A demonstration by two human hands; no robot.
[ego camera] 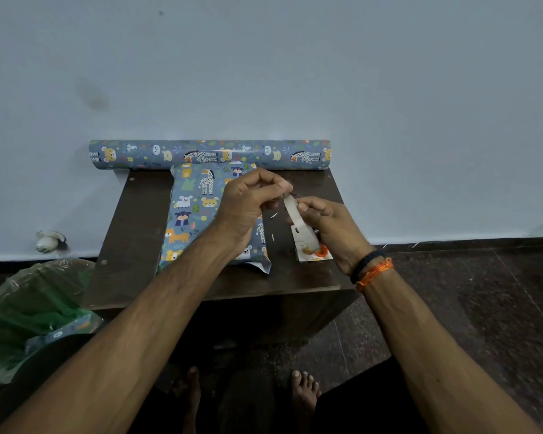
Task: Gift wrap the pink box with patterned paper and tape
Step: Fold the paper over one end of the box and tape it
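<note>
The dark surface point(132, 233) carries everything: the paper roll point(209, 154) lies along its far edge against the wall, and the box point(195, 214), already covered in the animal paper, lies lengthwise down the middle, its near end flap loose close to the near edge. None of the pink shows from here. My left hand point(248, 202) hovers over the box's right side, its grip closed in a pinch on the free end of the tape point(292, 208); my right hand point(329, 227) sits toward the right edge, grip clamped on the rest of the strip and, I think, on the tape's holder point(314, 250) under my palm, though my fingers hide most of it. The strip runs taut between the two pinches. To do this well I judge I should keep the strip straight and off my fingertips, touching only its very ends so the glue stays clean, tear or cut it square, and not let it curl back on itself. Then carry it over with one end free, lay it across the seam or end flap and press from the middle outward. A few small scraps point(273, 216) lie on the surface between box and tape; I'd keep the sticky side clear of them.
</note>
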